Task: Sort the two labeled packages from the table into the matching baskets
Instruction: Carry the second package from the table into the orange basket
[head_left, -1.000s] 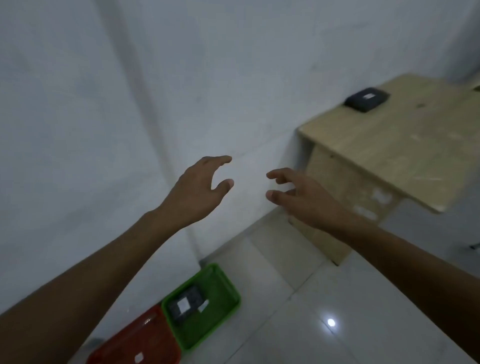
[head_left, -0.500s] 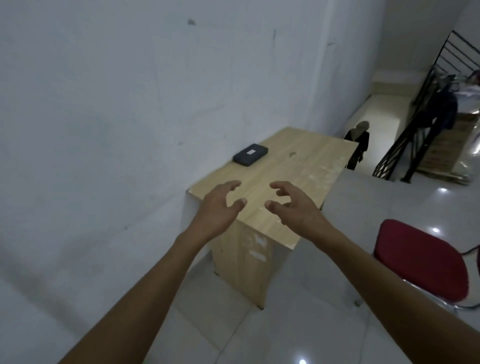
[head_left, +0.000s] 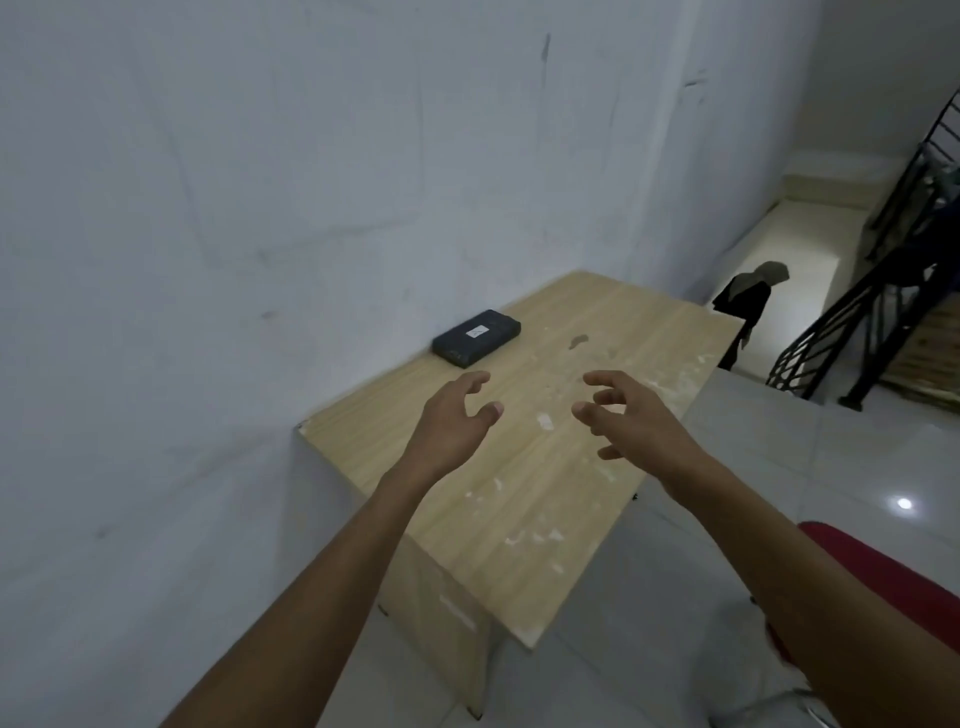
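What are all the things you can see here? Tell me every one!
package: one, black with a small white label, on the table by the wall
table: one, light wood, against the wall
wall: one, white, left and behind the table
chair seat: one, red, lower right
stair railing: one, black, far right
person: one, in dark clothes, beyond the table
floor: white shiny tiles
left hand: one, open, empty, over the table
right hand: one, open, empty, over the table

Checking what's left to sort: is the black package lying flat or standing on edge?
Flat. The package lies on its broad face on the table, white label facing up, near the wall.
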